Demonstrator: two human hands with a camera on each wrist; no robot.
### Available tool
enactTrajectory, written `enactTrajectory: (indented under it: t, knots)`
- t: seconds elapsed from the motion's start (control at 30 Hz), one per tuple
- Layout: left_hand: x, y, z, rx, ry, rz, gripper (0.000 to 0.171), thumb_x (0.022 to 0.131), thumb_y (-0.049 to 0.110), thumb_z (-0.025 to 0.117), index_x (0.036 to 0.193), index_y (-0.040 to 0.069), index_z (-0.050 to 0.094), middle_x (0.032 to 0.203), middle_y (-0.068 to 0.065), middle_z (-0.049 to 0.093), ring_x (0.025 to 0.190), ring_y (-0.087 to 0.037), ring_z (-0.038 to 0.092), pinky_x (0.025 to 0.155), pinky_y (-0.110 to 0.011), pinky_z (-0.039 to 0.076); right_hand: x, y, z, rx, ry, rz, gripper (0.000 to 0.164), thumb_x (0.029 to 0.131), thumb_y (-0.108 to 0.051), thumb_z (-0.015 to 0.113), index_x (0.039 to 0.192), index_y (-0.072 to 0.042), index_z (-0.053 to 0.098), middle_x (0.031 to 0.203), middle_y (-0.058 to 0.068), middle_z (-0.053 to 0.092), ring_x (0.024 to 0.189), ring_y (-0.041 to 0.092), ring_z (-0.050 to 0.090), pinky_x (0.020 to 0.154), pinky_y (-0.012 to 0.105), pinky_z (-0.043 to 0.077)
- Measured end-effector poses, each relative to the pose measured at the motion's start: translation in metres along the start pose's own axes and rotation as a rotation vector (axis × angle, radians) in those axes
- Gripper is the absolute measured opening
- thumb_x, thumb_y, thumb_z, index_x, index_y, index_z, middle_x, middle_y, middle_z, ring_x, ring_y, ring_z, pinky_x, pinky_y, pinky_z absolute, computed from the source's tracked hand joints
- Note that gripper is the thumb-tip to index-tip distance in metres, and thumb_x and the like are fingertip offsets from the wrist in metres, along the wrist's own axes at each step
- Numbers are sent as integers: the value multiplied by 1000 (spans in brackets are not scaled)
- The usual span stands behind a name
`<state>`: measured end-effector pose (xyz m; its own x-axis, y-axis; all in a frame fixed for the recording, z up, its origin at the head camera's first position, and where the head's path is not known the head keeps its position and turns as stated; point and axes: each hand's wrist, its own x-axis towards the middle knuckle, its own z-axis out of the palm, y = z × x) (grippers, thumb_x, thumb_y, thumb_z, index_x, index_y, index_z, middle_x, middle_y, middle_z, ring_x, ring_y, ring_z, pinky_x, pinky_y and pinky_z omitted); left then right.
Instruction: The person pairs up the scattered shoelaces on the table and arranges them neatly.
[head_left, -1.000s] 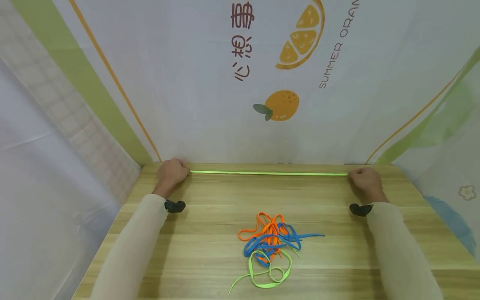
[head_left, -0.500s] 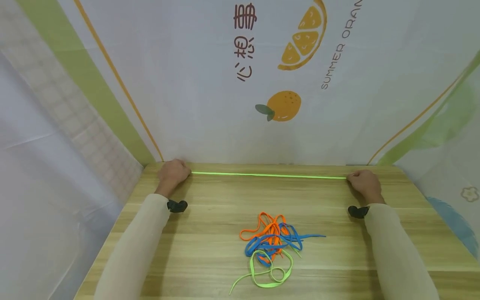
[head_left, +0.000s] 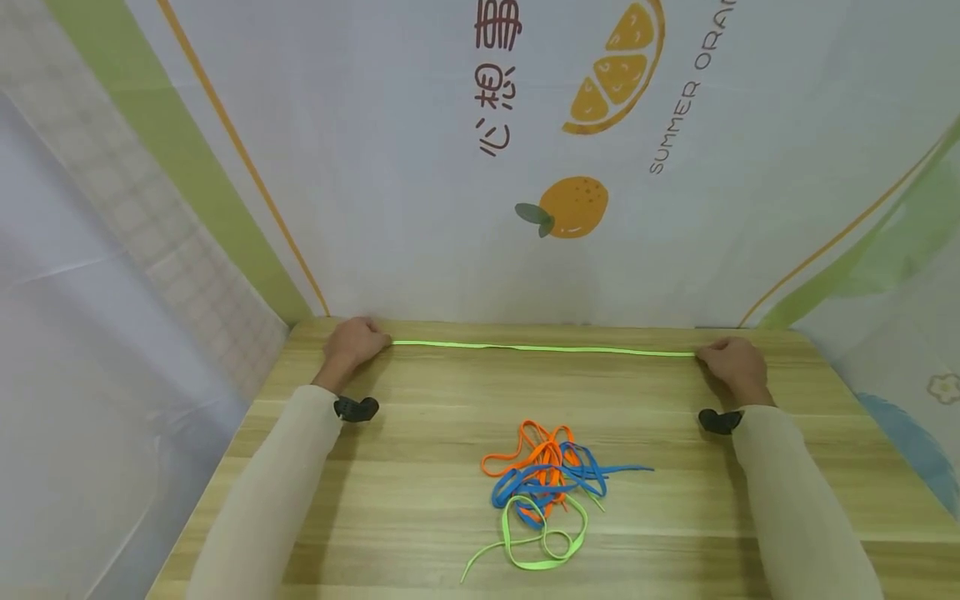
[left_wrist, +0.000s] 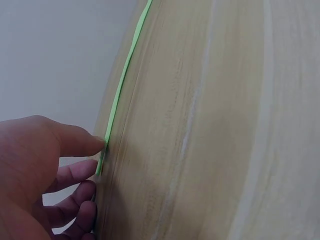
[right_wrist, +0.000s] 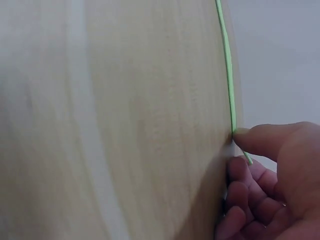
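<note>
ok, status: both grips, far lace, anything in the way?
Left grip, right grip touching opposite ends of green lace. Lace nearly straight along table's far edge. Tangled laces in foreground, apart from it.

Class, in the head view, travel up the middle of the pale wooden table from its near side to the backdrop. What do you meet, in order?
Loose tangle of orange, blue and green flat laces → stretched bright-green flat lace → white fabric backdrop with printed oranges.
</note>
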<state>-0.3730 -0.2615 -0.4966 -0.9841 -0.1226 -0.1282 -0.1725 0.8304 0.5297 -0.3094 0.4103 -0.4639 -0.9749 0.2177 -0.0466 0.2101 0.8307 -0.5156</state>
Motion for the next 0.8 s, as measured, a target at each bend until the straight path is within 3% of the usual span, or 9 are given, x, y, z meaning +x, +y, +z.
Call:
enactTrajectory:
  t: [0.27, 0.47, 0.53, 0.63, 0.8]
  knots:
    - [8, -9, 2, 1, -7, 27, 32, 95, 42, 69, 109, 14, 76, 112, -10, 72, 85, -28, 61, 66, -43, 49, -4, 3, -9, 18, -25, -16, 59, 111, -40, 56, 134, 14, 62, 139, 39, 58, 124, 60, 56, 105, 69, 46]
    - [-5, -16, -11, -40, 17, 73, 40, 95, 42, 67, 118, 9, 75, 121, -12, 72, 100, -31, 64, 79, -46, 52, -11, 1, -14, 55, -67, -52, 63, 114, -44, 50, 138, 14, 55, 141, 41, 54, 126, 62, 52, 104, 72, 45]
    - [-18, -10, -19, -76, 68, 81, 39, 95, 40, 65, 117, 9, 75, 120, -13, 73, 103, -32, 65, 83, -48, 53, -15, -1, -15, 79, -52, -72, 63, 114, -44, 49, 139, 14, 55, 141, 41, 55, 124, 60, 54, 99, 70, 48]
    - [-51, 12, -32, -158, 129, 121, 37, 99, 35, 62, 118, 5, 73, 122, -18, 74, 109, -38, 66, 92, -53, 53, -23, -6, -17, 139, -12, -96, 60, 115, -42, 50, 140, 12, 56, 135, 37, 63, 113, 51, 65, 88, 58, 56]
    - [-99, 48, -49, -311, 178, 227, 36, 108, 31, 63, 125, 0, 69, 128, -23, 71, 120, -41, 67, 97, -55, 53, -40, -21, -26, 263, 32, -120, 53, 113, -40, 54, 141, 6, 56, 117, 24, 74, 88, 16, 72, 73, 33, 60]
